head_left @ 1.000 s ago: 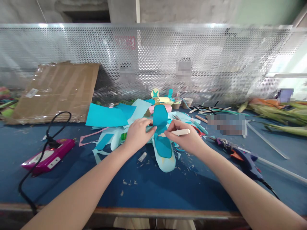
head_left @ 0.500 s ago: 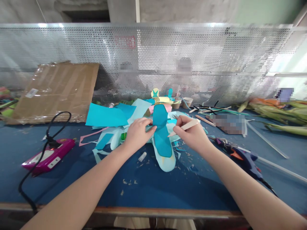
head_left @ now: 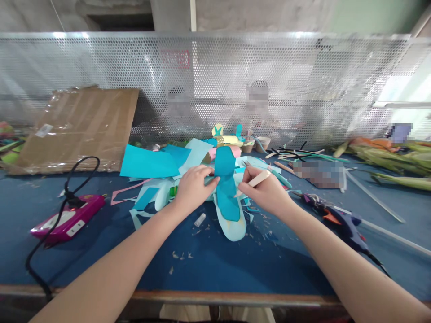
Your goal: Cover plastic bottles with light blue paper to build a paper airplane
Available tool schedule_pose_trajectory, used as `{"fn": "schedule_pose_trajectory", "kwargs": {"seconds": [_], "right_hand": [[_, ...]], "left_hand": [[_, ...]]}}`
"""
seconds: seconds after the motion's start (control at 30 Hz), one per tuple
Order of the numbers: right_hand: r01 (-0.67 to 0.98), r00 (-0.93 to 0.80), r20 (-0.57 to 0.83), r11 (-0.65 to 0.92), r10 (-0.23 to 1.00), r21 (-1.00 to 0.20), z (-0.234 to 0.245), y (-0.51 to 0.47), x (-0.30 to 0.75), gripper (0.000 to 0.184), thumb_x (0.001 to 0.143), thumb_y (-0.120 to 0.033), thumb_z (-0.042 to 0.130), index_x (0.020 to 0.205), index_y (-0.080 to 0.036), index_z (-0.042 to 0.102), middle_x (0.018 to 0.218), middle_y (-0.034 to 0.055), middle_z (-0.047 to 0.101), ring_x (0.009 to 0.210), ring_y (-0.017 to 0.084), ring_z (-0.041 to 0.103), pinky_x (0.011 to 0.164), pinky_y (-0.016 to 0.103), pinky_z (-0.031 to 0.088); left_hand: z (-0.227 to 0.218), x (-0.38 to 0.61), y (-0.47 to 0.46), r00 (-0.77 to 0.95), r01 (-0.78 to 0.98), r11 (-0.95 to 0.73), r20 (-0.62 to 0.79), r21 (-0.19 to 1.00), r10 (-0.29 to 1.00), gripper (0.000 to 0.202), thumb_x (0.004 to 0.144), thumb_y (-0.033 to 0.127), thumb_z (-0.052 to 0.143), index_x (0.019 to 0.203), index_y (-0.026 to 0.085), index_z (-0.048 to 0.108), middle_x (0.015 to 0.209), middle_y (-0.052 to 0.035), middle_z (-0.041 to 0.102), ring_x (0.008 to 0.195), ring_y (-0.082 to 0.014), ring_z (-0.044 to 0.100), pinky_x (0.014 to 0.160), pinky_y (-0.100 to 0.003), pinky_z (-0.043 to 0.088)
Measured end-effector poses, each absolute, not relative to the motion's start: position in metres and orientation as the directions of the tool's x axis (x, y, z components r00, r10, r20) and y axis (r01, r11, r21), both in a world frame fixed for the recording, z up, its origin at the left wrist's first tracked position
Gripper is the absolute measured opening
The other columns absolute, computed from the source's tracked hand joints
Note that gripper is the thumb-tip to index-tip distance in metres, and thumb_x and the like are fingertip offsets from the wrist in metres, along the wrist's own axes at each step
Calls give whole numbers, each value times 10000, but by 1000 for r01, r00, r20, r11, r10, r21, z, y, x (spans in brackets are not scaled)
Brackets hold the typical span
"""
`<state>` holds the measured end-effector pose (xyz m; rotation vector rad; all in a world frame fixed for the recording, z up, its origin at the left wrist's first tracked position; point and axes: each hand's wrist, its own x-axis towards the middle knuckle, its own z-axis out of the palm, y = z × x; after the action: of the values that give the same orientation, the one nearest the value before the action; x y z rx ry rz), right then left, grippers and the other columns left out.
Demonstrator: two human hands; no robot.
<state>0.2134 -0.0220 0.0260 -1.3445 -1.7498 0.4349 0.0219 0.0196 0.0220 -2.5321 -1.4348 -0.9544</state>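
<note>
A long teal sheet piece with rounded ends lies along a pale blue rounded piece, whose lower end sticks out with yellowish smears. The teal piece's upper part is bent up. At its left edge, my left hand grips it, thumb pressed by the bend and fingers partly hidden. My right hand is closed round a pale wooden stick like a pen. The stick's narrow tip meets or hovers just over the teal piece's right edge; I cannot tell whether it touches.
Teal sheets and offcuts surround the hands. A glue gun lies to the right, a magenta power strip to the left. A cardboard sheet leans against the perforated metal screen. Corn husks are at far right.
My right hand has shifted slightly left and down with the wooden stick, whose tip has moved a little lower along the teal piece's edge. My left hand has stayed put.
</note>
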Motion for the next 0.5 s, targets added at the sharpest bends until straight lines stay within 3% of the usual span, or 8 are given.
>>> {"fn": "schedule_pose_trajectory", "kwargs": {"seconds": [0.3, 0.5], "right_hand": [[580, -60, 434, 385, 899, -717, 27, -24, 213, 181, 655, -265, 540, 559, -227, 392, 500, -56, 407, 501, 111, 370, 469, 261, 284], [624, -111, 363, 349, 925, -700, 25, -24, 212, 212, 658, -238, 557, 545, -224, 378, 497, -59, 413, 489, 104, 347, 456, 261, 265]], "left_hand": [[19, 21, 22, 373, 792, -572, 573, 212, 729, 84, 860, 291, 629, 848, 209, 640, 921, -45, 705, 937, -241, 639, 832, -359, 490], [20, 21, 21, 369, 798, -561, 559, 218, 742, 82, 862, 281, 626, 864, 202, 644, 931, -59, 705, 965, -254, 634, 849, -376, 492]]}}
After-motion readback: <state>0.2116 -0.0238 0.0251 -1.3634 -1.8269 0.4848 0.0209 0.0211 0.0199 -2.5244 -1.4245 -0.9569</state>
